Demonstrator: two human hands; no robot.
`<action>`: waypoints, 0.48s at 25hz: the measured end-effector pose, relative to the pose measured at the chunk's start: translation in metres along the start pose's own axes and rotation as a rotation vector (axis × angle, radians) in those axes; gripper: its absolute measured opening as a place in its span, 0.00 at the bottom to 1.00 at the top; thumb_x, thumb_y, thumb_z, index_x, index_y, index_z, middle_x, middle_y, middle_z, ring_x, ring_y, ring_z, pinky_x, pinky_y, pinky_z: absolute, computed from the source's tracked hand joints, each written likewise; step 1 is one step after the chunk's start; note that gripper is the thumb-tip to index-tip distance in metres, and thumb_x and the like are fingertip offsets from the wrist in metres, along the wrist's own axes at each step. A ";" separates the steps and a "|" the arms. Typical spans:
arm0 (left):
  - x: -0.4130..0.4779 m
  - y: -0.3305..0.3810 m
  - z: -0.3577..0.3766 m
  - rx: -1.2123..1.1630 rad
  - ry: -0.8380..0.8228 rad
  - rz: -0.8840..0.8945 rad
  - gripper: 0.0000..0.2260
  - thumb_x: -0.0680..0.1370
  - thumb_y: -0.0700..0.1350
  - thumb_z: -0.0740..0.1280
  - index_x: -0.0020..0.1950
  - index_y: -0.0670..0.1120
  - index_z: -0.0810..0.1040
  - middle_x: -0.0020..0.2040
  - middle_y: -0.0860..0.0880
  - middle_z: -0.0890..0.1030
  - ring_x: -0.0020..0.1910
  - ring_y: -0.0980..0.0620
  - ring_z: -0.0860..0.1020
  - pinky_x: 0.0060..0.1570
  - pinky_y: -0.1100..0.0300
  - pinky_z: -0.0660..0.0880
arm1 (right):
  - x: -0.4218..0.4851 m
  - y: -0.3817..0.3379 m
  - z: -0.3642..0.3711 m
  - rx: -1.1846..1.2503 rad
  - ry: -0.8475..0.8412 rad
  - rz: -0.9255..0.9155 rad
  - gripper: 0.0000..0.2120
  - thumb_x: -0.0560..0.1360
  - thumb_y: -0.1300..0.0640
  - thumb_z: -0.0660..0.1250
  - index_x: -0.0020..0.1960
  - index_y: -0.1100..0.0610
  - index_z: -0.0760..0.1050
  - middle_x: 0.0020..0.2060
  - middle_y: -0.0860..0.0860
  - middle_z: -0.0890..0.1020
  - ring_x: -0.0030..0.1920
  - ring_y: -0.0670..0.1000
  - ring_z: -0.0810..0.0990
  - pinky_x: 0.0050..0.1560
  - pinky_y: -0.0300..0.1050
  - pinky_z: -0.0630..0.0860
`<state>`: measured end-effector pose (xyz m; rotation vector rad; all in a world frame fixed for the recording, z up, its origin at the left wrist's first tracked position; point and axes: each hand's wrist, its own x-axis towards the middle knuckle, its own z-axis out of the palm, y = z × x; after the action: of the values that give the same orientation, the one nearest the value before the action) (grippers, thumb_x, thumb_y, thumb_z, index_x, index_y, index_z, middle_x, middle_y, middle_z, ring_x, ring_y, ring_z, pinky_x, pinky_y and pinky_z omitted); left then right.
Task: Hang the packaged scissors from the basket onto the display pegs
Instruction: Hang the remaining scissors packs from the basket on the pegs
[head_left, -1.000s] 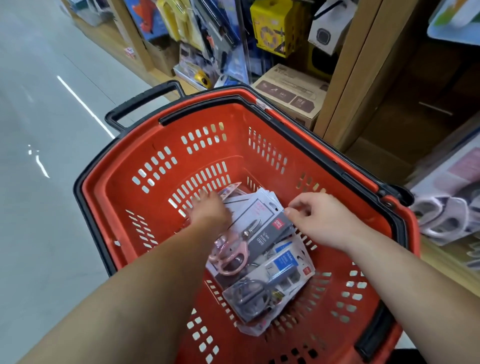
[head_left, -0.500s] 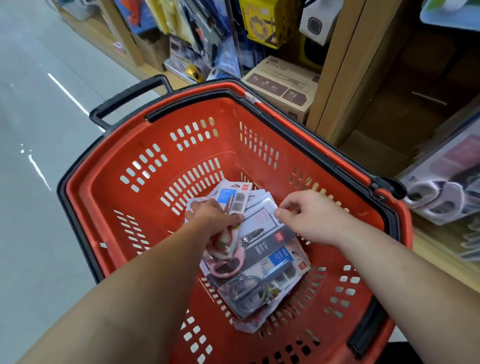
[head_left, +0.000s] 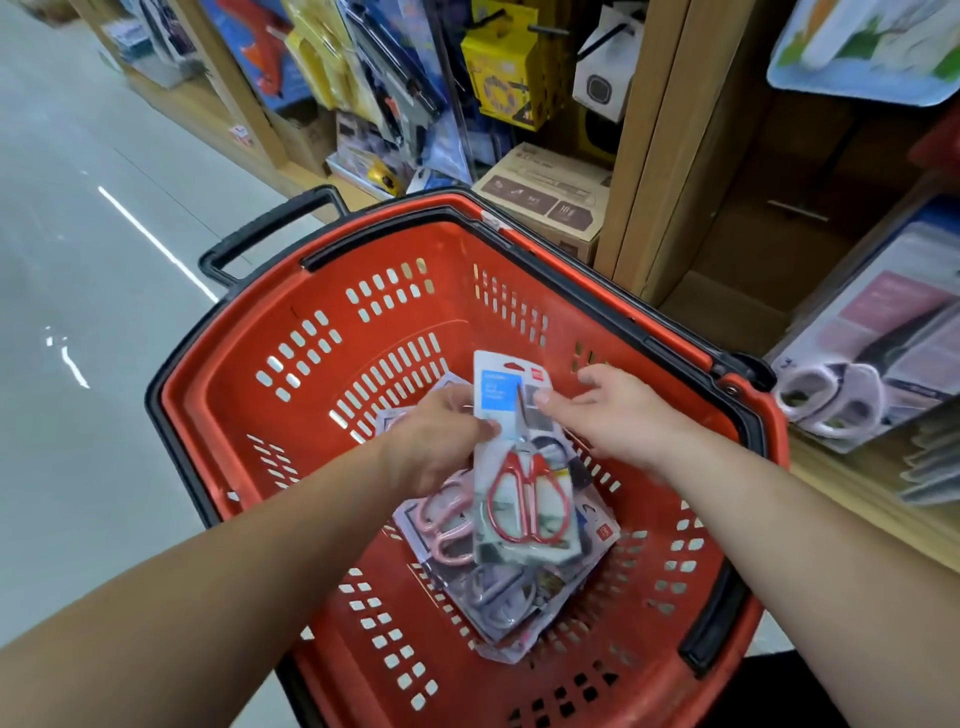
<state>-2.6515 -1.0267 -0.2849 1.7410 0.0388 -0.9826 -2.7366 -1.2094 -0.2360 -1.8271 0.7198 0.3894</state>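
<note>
The left hand (head_left: 436, 441) pinches the red-scissors pack (head_left: 519, 467) by one edge just above the pile (head_left: 498, 597) in the basket (head_left: 311, 415) at frame centre, the right hand (head_left: 618, 415) relaxed with its thumb on the card, so the slick pack may slip or catch the rim, though open room lies above toward the hung packs (head_left: 883, 364) at the right edge.
</note>
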 end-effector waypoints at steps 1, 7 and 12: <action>-0.008 0.001 0.000 -0.060 -0.122 0.033 0.16 0.83 0.29 0.64 0.70 0.38 0.78 0.60 0.37 0.85 0.61 0.37 0.84 0.62 0.42 0.81 | 0.001 -0.001 0.001 0.046 0.007 0.023 0.40 0.76 0.38 0.74 0.80 0.55 0.63 0.56 0.47 0.83 0.54 0.48 0.84 0.59 0.54 0.83; -0.011 0.012 -0.028 -0.110 -0.380 0.024 0.14 0.78 0.30 0.69 0.61 0.42 0.83 0.59 0.37 0.85 0.54 0.42 0.86 0.58 0.47 0.82 | 0.001 0.001 0.015 0.287 0.084 0.033 0.12 0.77 0.54 0.78 0.57 0.54 0.80 0.51 0.50 0.88 0.39 0.44 0.87 0.33 0.40 0.81; 0.029 -0.002 -0.032 0.261 0.023 -0.074 0.13 0.80 0.36 0.71 0.63 0.46 0.82 0.62 0.42 0.84 0.58 0.45 0.82 0.60 0.50 0.78 | -0.004 -0.009 -0.002 -0.167 0.165 -0.177 0.07 0.82 0.57 0.71 0.59 0.50 0.77 0.53 0.45 0.83 0.53 0.47 0.80 0.53 0.44 0.76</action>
<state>-2.6146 -1.0118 -0.3023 2.0013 -0.0105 -1.0584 -2.7335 -1.2081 -0.2263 -2.0813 0.6458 0.1886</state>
